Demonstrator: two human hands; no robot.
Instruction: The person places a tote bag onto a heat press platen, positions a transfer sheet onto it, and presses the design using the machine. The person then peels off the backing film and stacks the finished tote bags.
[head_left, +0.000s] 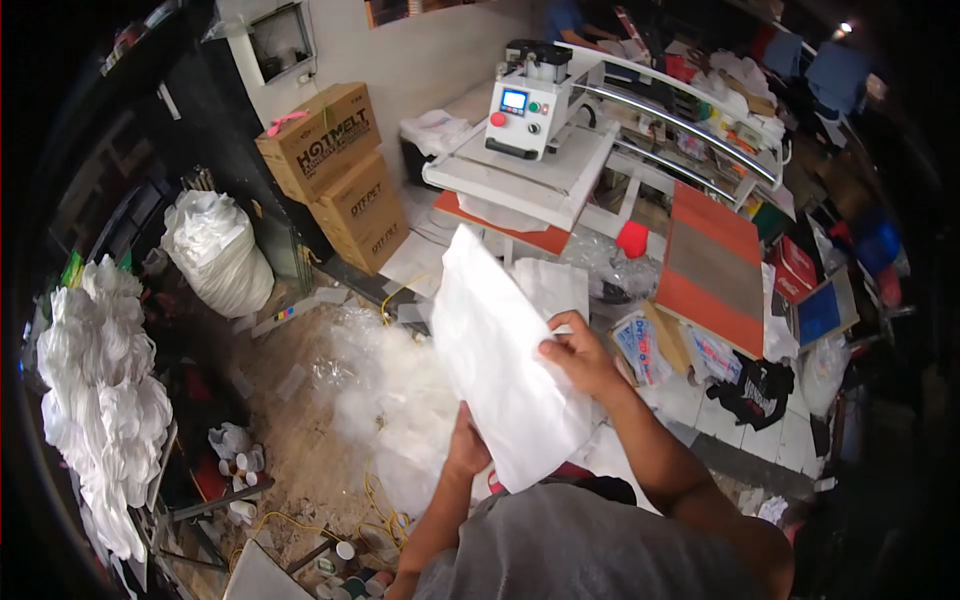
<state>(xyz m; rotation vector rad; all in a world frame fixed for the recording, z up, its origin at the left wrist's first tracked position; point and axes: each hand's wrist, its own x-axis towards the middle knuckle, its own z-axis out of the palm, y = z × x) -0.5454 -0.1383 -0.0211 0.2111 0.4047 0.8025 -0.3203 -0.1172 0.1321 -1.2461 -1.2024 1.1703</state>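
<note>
At the frame's centre, a white cloth [500, 350] hangs between both hands: the left hand's [467, 447] grip pinches its lower-left edge, fingers partly hidden; the right hand's [580, 357] grip pinches its right edge, thumb on top, presumably keeping it spread. Toward the upper left, an upper carton [345, 112] reading "HOTMELT" sits on a lower carton [365, 215] marked "DTF PET", probably saving floor space. Upper centre, a press machine's [518, 135] lit screen [514, 101] is illegible.

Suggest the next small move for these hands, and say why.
Perhaps draw the right hand back to square up the white sheet: that hand grips an edge higher in the view than the left hand, and the sheet slants.
</note>
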